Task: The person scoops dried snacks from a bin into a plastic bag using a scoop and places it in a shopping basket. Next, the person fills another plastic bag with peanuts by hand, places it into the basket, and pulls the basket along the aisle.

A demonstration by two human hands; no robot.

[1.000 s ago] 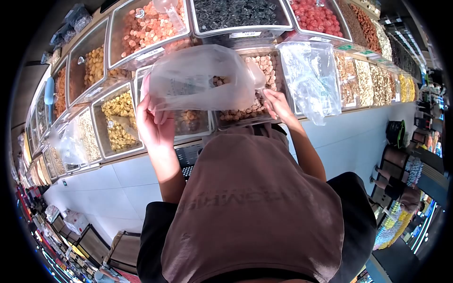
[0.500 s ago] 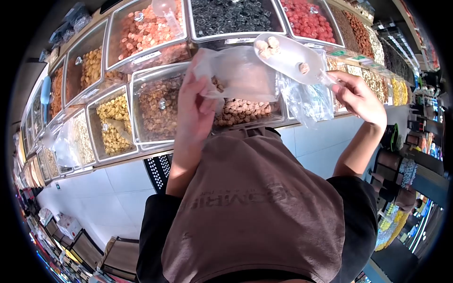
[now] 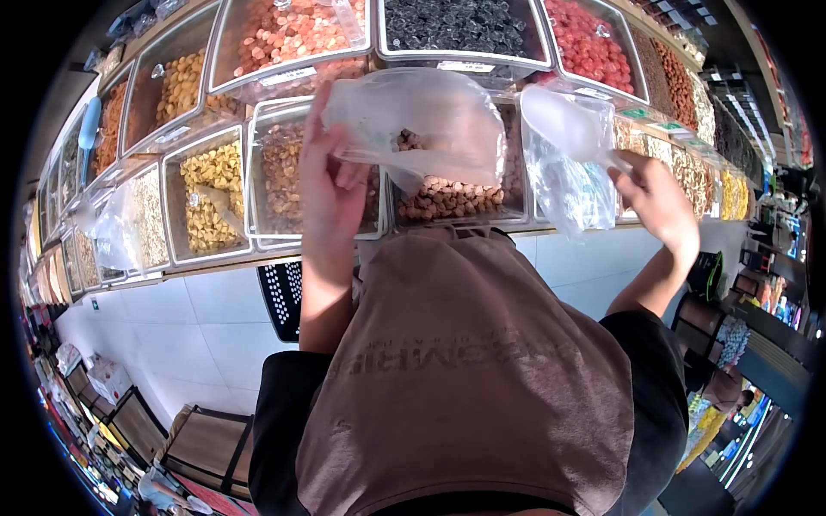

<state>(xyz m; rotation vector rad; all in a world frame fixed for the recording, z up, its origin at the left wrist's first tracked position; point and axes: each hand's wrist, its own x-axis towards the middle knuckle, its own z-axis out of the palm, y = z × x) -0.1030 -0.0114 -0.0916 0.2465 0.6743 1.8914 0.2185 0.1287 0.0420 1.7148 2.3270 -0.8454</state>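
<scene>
A clear plastic bag point(image 3: 430, 103) is pinched at its left side by my left hand point(image 3: 334, 172), whose fingers are closed. It spreads over an open bin of light-brown, lumpy dried pieces point(image 3: 456, 199). Some pieces show behind or through the bag; I cannot tell whether any lie inside it. My right hand point(image 3: 658, 193) is closed around the handle of a translucent white scoop point(image 3: 564, 125). The scoop's bowl is to the right of the bag, apart from it, and no pieces show in it. Below the scoop hangs another crumpled clear plastic bag point(image 3: 568, 185).
Bins stand in rows: orange pieces point(image 3: 292, 39), black pieces point(image 3: 456, 26), red pieces point(image 3: 585, 43) behind, yellow chips point(image 3: 211, 193) at left. A lid point(image 3: 280, 228) covers the bin beside my left hand. A black perforated stool point(image 3: 282, 297) stands below the counter.
The scoop has moved right, away from the bag, and the few pieces that lay in it are gone from its bowl. My left hand has shifted slightly left with the bag.
</scene>
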